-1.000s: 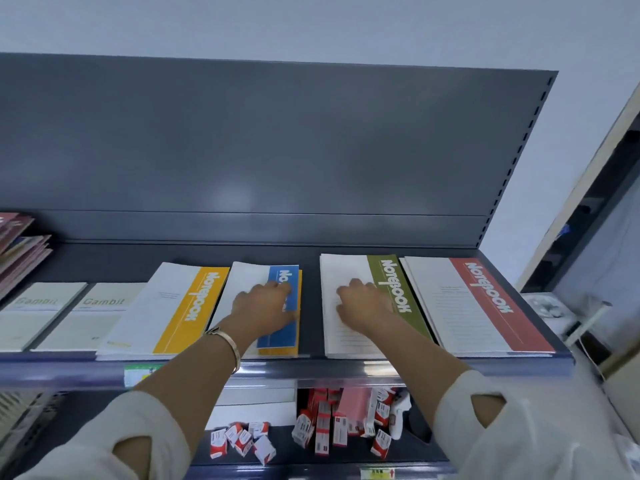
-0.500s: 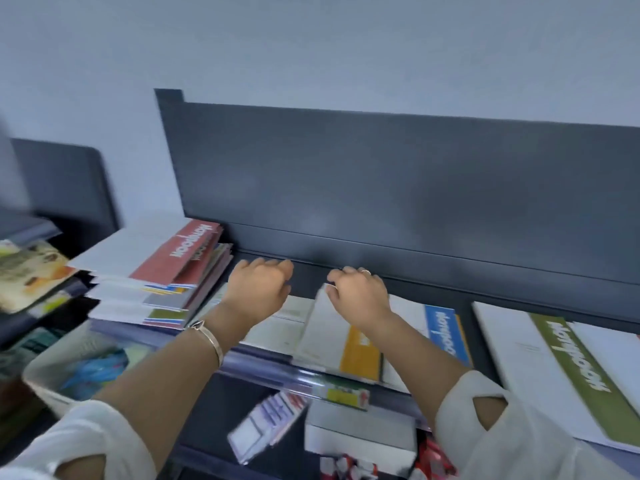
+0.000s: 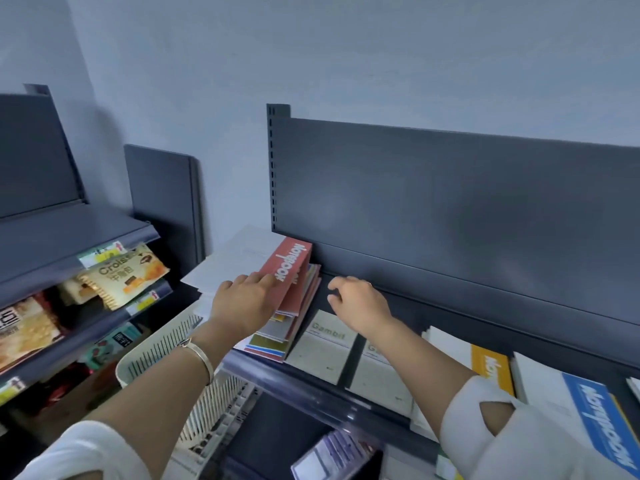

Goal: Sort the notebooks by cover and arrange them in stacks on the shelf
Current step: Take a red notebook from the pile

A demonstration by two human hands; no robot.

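A mixed stack of notebooks (image 3: 273, 344) lies at the left end of the dark shelf (image 3: 311, 393). Its top one is a white notebook with a red band (image 3: 291, 268). My left hand (image 3: 242, 303) lies over that red notebook with its fingers curled on the cover and its thumb hidden. My right hand (image 3: 356, 303) hovers just right of the stack with loosely bent fingers, holding nothing. Below it lie two grey Gambit notebooks (image 3: 322, 351) (image 3: 381, 379). Further right are a yellow-banded notebook (image 3: 491, 368) and a blue-banded notebook (image 3: 595, 417).
The shelf's dark back panel (image 3: 450, 209) rises behind the notebooks. A cream plastic basket (image 3: 156, 355) stands below the stack's left side. A neighbouring shelf unit at the left carries snack packets (image 3: 121, 278). Small packs lie on the lower shelf (image 3: 332, 452).
My view has swung left to the shelf's end. Both hands have moved left; my left hand has come down onto the red notebook on the mixed stack, and my right hand stays in the air.
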